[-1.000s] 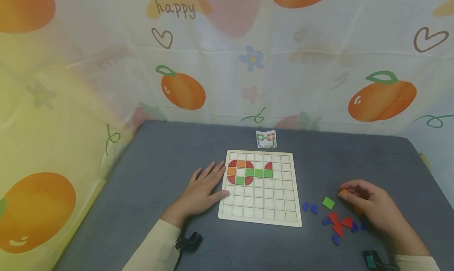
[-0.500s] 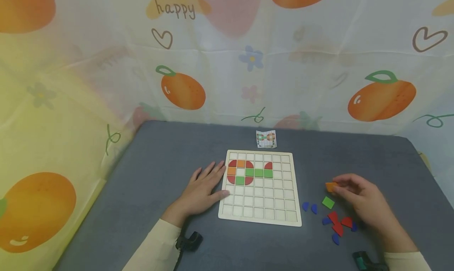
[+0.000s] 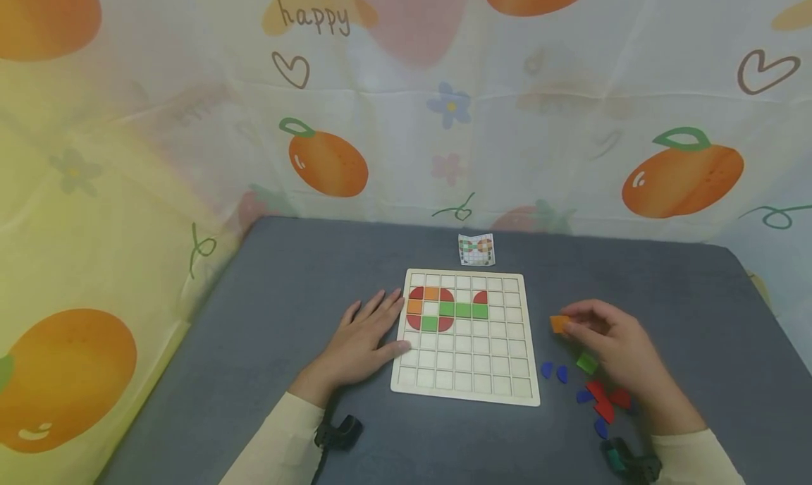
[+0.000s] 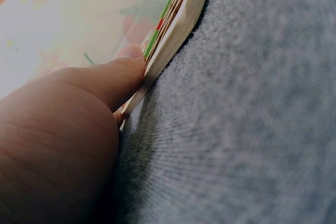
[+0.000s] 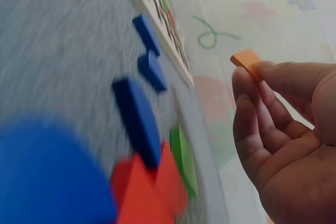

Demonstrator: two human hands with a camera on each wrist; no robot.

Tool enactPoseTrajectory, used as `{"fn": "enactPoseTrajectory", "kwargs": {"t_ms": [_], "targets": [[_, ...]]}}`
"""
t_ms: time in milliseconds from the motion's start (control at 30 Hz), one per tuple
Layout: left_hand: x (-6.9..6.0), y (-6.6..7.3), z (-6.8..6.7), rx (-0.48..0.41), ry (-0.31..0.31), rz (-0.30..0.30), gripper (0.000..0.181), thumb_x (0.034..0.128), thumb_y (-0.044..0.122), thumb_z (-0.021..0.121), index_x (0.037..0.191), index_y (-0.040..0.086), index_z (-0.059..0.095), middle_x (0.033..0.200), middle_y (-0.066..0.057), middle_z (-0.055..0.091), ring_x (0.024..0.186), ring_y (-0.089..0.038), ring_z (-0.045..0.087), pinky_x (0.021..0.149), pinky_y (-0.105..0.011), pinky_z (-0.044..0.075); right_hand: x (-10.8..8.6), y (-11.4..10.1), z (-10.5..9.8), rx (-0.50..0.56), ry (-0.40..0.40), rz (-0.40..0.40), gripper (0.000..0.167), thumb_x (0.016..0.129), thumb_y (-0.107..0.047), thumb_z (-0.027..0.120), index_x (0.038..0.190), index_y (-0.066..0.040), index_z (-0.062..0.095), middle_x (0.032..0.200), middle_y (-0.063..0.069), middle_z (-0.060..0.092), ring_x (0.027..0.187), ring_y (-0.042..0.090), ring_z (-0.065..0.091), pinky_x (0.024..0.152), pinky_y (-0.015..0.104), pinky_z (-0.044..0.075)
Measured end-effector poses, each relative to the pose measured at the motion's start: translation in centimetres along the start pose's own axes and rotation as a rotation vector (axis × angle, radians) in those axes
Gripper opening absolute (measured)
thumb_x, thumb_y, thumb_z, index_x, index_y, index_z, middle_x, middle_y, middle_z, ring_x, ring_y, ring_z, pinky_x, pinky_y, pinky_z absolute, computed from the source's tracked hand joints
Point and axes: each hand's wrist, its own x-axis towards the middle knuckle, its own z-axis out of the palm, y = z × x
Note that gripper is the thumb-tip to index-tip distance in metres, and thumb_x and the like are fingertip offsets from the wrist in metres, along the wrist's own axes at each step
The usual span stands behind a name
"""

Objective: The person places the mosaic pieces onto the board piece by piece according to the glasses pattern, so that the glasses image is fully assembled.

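My right hand (image 3: 612, 340) pinches an orange square tile (image 3: 560, 324) between thumb and fingers, just off the right edge of the wooden grid board (image 3: 466, 365). In the right wrist view that orange tile (image 5: 245, 60) is held up clear of the table. My left hand (image 3: 358, 344) lies with fingers spread at the board's left edge, its thumb touching the rim in the left wrist view. Red quarter-round, orange square and green square tiles (image 3: 463, 309) fill a ring and a short row in the board's upper cells.
A small printed pattern card (image 3: 476, 250) lies behind the board. Right of the board are a green square tile (image 3: 586, 363), several red pieces (image 3: 605, 410) and several blue pieces (image 3: 547, 371). A patterned cloth (image 3: 393, 118) hangs behind the grey table (image 3: 317, 259).
My right hand has carried the orange tile leftward and away from the loose pieces, closer to the board. The left hand has stayed in place.
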Motion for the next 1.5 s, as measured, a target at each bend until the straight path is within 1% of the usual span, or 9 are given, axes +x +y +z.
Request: {"fn": "enactPoseTrajectory", "kwargs": {"t_ms": [100,200,333,400,633,933,1100,1267,1500], "targets": [[0.0,0.0,0.0,0.001,0.006,0.002,0.088,0.1073,0.060,0.059,0.175,0.016,0.025,0.180,0.001,0.020,0.166,-0.025,0.010,0.128,-0.060,0.003,0.5,-0.4,0.6,0.010,0.001,0.001,0.021,0.106,-0.015,0.076,0.124,-0.004,0.076,0.106,0.007,0.074,0.087,0.017,0.071,0.070,0.028,0.055],[0.0,0.0,0.0,0.003,0.010,0.005,0.088,0.1074,0.060,0.060,0.175,0.016,0.025,0.180,0.001,0.020,0.166,-0.025,0.010,0.128,-0.060,0.004,1.1,-1.1,1.2,0.037,-0.006,0.026,0.024,0.106,-0.017,0.076,0.126,-0.003,0.075,0.108,0.008,0.074,0.089,0.020,0.071,0.071,0.030,0.056],[0.0,0.0,0.0,0.006,0.011,-0.001,0.088,0.1072,0.060,0.060,0.175,0.016,0.025,0.180,0.002,0.020,0.166,-0.025,0.010,0.128,-0.060,0.003,2.1,-2.0,2.1,0.074,-0.027,0.062,0.027,0.108,-0.017,0.074,0.130,-0.002,0.074,0.112,0.010,0.074,0.095,0.027,0.073,0.080,0.031,0.059],[0.0,0.0,0.1,0.006,0.008,-0.005,0.088,0.1072,0.060,0.060,0.175,0.017,0.024,0.180,0.003,0.019,0.166,-0.024,0.009,0.128,-0.059,0.003,2.7,-2.3,2.6,0.080,-0.037,0.073,0.026,0.109,-0.016,0.073,0.130,-0.001,0.074,0.112,0.010,0.074,0.097,0.030,0.072,0.081,0.031,0.059],[0.0,-0.1,0.1,-0.002,0.004,-0.002,0.088,0.1073,0.059,0.060,0.175,0.017,0.024,0.180,0.002,0.018,0.166,-0.024,0.009,0.128,-0.059,0.002,4.9,-2.7,4.5,0.030,-0.037,0.109,0.019,0.107,-0.013,0.073,0.124,-0.003,0.076,0.106,0.008,0.073,0.094,0.027,0.067,0.077,0.031,0.054],[0.0,-0.1,0.2,-0.003,0.013,0.007,0.088,0.1071,0.059,0.061,0.175,0.016,0.025,0.180,0.002,0.019,0.166,-0.025,0.010,0.128,-0.060,0.003,7.0,-2.5,6.4,0.022,-0.051,0.176,0.019,0.108,-0.014,0.072,0.122,-0.003,0.078,0.111,0.011,0.074,0.103,0.030,0.066,0.085,0.043,0.051],[0.0,-0.1,0.2,-0.006,0.010,0.008,0.088,0.1071,0.059,0.060,0.175,0.017,0.025,0.180,0.002,0.019,0.166,-0.025,0.009,0.128,-0.060,0.002,7.9,-2.7,7.0,0.000,-0.054,0.213,0.019,0.106,-0.012,0.071,0.120,-0.001,0.078,0.106,0.010,0.075,0.097,0.029,0.066,0.084,0.042,0.051],[0.0,-0.1,0.2,-0.007,0.011,0.006,0.088,0.1072,0.059,0.060,0.175,0.017,0.024,0.180,0.002,0.019,0.166,-0.024,0.009,0.128,-0.060,0.002,8.4,-2.7,7.3,-0.006,-0.079,0.252,0.019,0.107,-0.013,0.070,0.119,-0.001,0.077,0.099,0.008,0.073,0.089,0.027,0.067,0.082,0.042,0.053],[0.1,0.0,0.1,-0.007,0.006,-0.004,0.088,0.1068,0.058,0.061,0.175,0.016,0.025,0.180,0.002,0.019,0.166,-0.024,0.009,0.128,-0.060,0.002,8.6,-2.6,7.3,0.034,-0.093,0.289,0.025,0.109,-0.020,0.069,0.125,-0.001,0.074,0.100,0.009,0.074,0.091,0.025,0.070,0.086,0.045,0.051]]}}
